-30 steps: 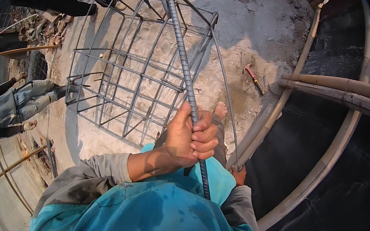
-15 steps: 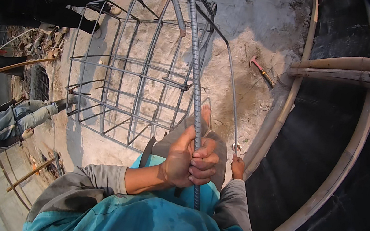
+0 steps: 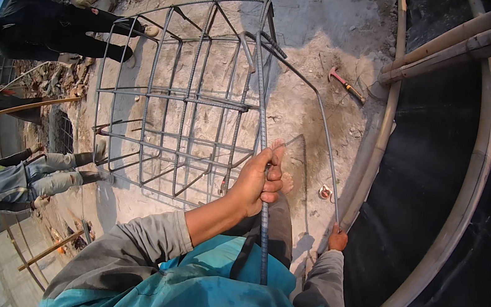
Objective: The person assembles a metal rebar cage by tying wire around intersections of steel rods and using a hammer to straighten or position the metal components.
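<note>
Steel reinforcement cage (image 3: 182, 113) stands assembled on sandy ground; left hand (image 3: 257, 183) fully clenched round a ribbed rebar (image 3: 261, 130) leaning against its top corner; right hand (image 3: 337, 239) closed on thin bent rod (image 3: 323, 133); bar apparently not yet fixed.

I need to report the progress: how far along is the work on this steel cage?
Done: the rebar cage already stands on the sandy ground, its bars joined into a grid. In hand: the left hand grips a long ribbed bar leaning against the cage; the right hand holds a thinner bent rod. Left: both bars look not yet fixed.
</note>
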A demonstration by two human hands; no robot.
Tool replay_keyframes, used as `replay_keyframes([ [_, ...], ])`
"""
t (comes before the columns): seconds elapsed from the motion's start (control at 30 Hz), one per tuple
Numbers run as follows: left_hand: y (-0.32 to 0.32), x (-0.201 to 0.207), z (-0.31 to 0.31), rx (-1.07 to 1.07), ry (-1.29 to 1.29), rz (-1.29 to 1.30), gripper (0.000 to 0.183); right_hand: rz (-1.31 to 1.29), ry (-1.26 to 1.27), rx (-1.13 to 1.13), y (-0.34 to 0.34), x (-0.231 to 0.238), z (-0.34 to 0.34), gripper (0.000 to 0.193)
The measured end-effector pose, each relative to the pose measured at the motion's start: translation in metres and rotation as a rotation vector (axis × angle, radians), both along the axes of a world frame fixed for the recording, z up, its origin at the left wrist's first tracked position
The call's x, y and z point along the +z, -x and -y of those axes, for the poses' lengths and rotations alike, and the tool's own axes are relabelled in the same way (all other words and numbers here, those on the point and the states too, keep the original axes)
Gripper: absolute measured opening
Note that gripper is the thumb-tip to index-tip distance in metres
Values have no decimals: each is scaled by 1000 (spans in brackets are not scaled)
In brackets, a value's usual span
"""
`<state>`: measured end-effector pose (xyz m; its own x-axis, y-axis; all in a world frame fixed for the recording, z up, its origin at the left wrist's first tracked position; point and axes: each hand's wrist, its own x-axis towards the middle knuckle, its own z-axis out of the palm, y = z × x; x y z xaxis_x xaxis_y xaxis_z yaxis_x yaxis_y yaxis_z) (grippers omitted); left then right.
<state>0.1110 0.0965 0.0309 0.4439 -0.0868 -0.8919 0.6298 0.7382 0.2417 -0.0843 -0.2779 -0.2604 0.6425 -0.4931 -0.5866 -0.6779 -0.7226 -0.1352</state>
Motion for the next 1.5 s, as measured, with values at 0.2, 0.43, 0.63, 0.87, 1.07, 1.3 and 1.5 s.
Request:
replay_keyframes([
  [0.2,16,-39,20,-176,-321,-4,20,11,107,-33,27,8,24,55],
  [0.43,12,-99,-1,-236,-434,-58,23,54,191,-54,17,0,21,53],
  [0.63,7,-163,-34,-388,-537,3,25,53,303,-99,-14,-18,27,49],
  [0.87,6,-189,-74,-395,-549,39,27,102,334,-109,-39,-17,9,52],
  [1.07,10,-201,-78,-376,-552,61,23,93,358,-151,-49,-6,5,54],
  [1.3,4,-231,-99,-322,-525,154,29,199,323,-188,-84,-23,3,55],
  [1.5,-5,-253,-108,-304,-506,198,24,222,356,-194,-99,-33,-4,55],
])
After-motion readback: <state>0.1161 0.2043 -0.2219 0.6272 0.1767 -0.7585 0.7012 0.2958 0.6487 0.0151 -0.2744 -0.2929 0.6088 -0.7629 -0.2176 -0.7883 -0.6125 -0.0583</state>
